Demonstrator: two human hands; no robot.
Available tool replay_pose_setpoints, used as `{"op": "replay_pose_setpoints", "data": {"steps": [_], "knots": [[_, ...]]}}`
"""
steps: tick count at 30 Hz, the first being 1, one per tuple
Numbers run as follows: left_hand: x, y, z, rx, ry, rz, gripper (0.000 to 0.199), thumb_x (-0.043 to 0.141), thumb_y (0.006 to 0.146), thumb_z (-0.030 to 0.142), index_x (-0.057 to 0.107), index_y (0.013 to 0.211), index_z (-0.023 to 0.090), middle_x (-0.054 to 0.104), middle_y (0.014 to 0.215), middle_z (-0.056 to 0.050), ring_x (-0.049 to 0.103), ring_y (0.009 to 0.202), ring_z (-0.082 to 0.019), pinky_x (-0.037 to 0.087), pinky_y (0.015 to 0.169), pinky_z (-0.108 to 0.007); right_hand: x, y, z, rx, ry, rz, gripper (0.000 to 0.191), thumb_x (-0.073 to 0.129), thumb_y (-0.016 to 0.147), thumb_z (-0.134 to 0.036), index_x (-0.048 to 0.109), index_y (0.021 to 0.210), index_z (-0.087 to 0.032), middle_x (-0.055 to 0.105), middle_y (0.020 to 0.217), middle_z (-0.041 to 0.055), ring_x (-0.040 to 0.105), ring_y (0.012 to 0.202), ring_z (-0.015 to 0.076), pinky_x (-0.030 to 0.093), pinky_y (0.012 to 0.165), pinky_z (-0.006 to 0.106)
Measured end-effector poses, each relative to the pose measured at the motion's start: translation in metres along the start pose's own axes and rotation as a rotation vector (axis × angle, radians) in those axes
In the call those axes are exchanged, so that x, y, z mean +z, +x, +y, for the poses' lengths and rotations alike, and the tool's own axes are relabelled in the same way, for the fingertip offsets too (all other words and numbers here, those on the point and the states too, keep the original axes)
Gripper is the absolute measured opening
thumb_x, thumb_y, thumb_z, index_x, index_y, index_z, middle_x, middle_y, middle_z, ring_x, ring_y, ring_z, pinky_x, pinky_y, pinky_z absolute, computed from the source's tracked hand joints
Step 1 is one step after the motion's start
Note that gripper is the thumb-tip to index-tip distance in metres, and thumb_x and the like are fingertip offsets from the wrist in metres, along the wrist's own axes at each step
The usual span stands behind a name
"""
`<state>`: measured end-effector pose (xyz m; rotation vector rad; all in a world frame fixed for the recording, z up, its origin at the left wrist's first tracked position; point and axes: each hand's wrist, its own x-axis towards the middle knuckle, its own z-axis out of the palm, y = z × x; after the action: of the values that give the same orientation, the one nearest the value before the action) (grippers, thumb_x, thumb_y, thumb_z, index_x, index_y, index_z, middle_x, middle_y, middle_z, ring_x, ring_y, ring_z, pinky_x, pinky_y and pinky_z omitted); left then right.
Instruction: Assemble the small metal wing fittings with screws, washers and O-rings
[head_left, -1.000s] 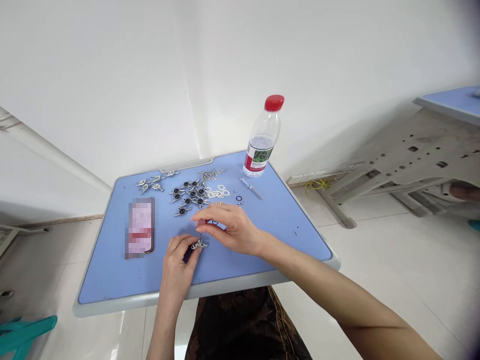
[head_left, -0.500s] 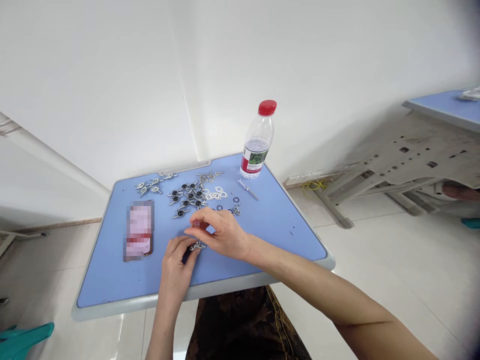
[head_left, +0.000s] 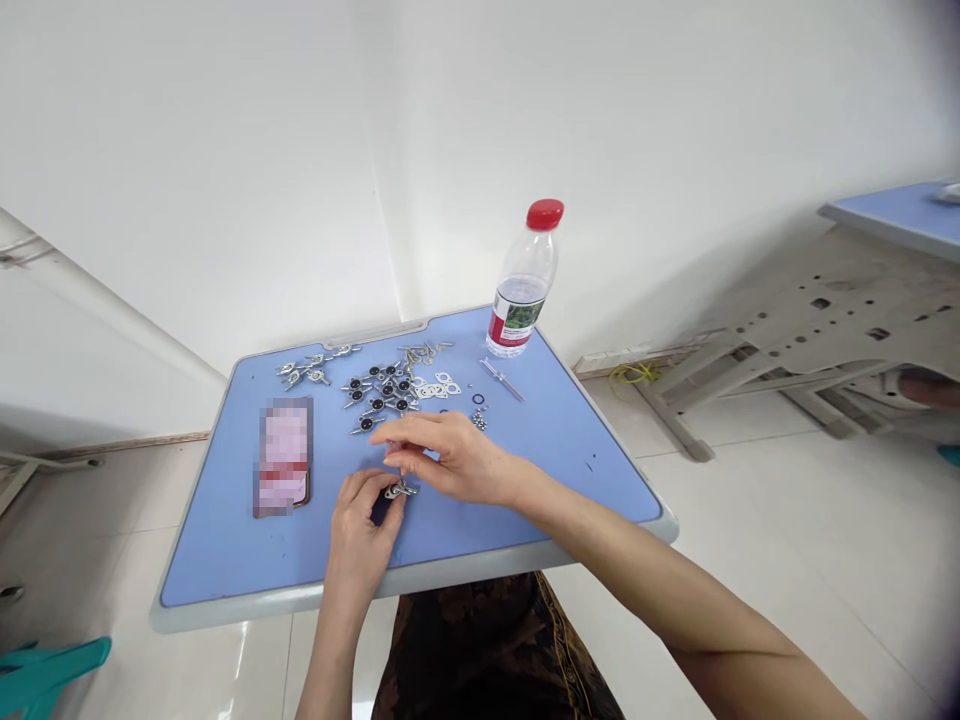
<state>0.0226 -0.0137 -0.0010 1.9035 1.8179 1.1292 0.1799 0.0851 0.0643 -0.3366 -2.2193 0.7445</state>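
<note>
Near the front of the blue table (head_left: 487, 510), my left hand (head_left: 361, 522) pinches a small metal valve (head_left: 405, 490) against the tabletop. Above it, my right hand (head_left: 469, 462) grips a small screwdriver (head_left: 393, 449) with a clear pinkish handle. Its thin shaft points down at the valve, and the tip is too small to make out. My right index finger stretches over the handle's top. Just beyond my hands lie several valve bodies with black round faces (head_left: 379, 404). Flat metal plates (head_left: 442, 385) and tiny shiny parts (head_left: 479, 420) are close behind my right hand.
A phone (head_left: 283, 455) lies at the left. Several assembled-looking valves (head_left: 315, 368) and small levers (head_left: 427, 352) sit toward the back. A water bottle (head_left: 519, 300) stands at the back right, near a syringe (head_left: 501, 379) and a black ring (head_left: 478, 399).
My right index finger has straightened over the screwdriver handle, and the fingers have turned a little. The left hand still holds the valve. The whole view has shifted slightly.
</note>
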Motion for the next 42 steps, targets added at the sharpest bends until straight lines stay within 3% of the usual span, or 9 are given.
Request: {"op": "replay_pose_setpoints", "data": {"steps": [3,7,12,17,20,24,28,33,42], "knots": [[0.0,-0.001,0.0,-0.013,0.023,0.008,0.013,0.059,0.084,0.021,0.066,0.095,0.021,0.067,0.092,-0.004,0.06,0.087,-0.019,0.051,0.078,-0.035,0.01,-0.002,0.002,-0.023,-0.094,0.023,0.016,0.049,0.096,-0.023,0.059,0.106,-0.016,0.067,0.086,0.004,0.058,0.069,0.0102,0.047,0.06,0.022],[0.0,-0.001,-0.001,-0.013,0.023,0.011,0.014,0.059,0.085,0.023,0.067,0.097,0.022,0.068,0.091,-0.004,0.06,0.086,-0.02,0.051,0.078,-0.035,0.009,-0.002,0.0,-0.056,-0.216,-0.021,0.022,0.042,0.099,-0.025,0.057,0.113,-0.016,0.066,0.089,0.0048,0.057,0.07,0.0105,0.043,0.054,0.021],[0.0,0.0,-0.001,0.007,-0.004,0.005,0.012,0.058,0.086,0.023,0.066,0.095,0.022,0.068,0.096,-0.005,0.061,0.089,-0.019,0.052,0.08,-0.036,-0.003,-0.002,-0.003,-0.114,-0.21,-0.06,0.028,0.038,0.099,-0.018,0.051,0.123,-0.013,0.067,0.103,0.0098,0.062,0.086,0.0139,0.049,0.069,0.025],[0.001,-0.001,-0.002,0.004,-0.005,0.026,0.012,0.06,0.085,0.023,0.067,0.094,0.022,0.069,0.095,-0.005,0.061,0.09,-0.02,0.052,0.08,-0.037,0.009,-0.003,0.003,-0.082,-0.197,0.092,0.014,0.048,0.096,-0.023,0.057,0.103,-0.015,0.067,0.081,0.0038,0.061,0.071,0.0118,0.048,0.064,0.023],[0.002,-0.002,-0.003,-0.008,0.0,0.025,0.013,0.061,0.084,0.023,0.067,0.096,0.022,0.068,0.094,-0.004,0.061,0.089,-0.02,0.052,0.081,-0.037,0.015,-0.004,0.006,-0.091,-0.247,0.161,0.015,0.053,0.095,-0.028,0.058,0.098,-0.014,0.066,0.075,0.0023,0.059,0.065,0.0111,0.046,0.061,0.022],[0.001,-0.001,-0.002,-0.009,-0.006,0.013,0.013,0.061,0.085,0.023,0.067,0.096,0.021,0.068,0.096,-0.004,0.06,0.09,-0.02,0.051,0.081,-0.037,0.008,-0.005,0.004,-0.122,-0.319,0.054,0.023,0.045,0.098,-0.025,0.056,0.117,-0.017,0.068,0.086,0.0043,0.06,0.072,0.0129,0.046,0.061,0.023],[0.0,0.0,-0.002,-0.003,-0.013,0.001,0.013,0.06,0.086,0.023,0.067,0.096,0.022,0.068,0.097,-0.005,0.061,0.091,-0.02,0.052,0.081,-0.037,0.003,-0.005,0.001,-0.124,-0.189,-0.021,0.028,0.04,0.098,-0.018,0.052,0.123,-0.016,0.069,0.098,0.0077,0.063,0.082,0.013,0.048,0.067,0.023],[0.0,-0.001,-0.002,-0.017,-0.015,0.001,0.012,0.06,0.086,0.024,0.067,0.096,0.022,0.068,0.098,-0.005,0.061,0.091,-0.02,0.052,0.082,-0.037,0.017,-0.007,0.006,-0.017,-0.199,0.198,0.019,0.053,0.095,-0.032,0.058,0.102,-0.016,0.067,0.075,0.0018,0.06,0.064,0.0103,0.046,0.057,0.022],[-0.001,0.001,-0.003,0.017,0.024,-0.004,0.01,0.059,0.086,0.023,0.064,0.095,0.021,0.068,0.097,-0.005,0.061,0.093,-0.02,0.05,0.083,-0.036,0.017,-0.007,0.005,0.039,-0.151,0.435,0.018,0.06,0.09,-0.031,0.056,0.101,-0.017,0.065,0.078,0.0006,0.06,0.06,0.0085,0.05,0.06,0.02]]}}
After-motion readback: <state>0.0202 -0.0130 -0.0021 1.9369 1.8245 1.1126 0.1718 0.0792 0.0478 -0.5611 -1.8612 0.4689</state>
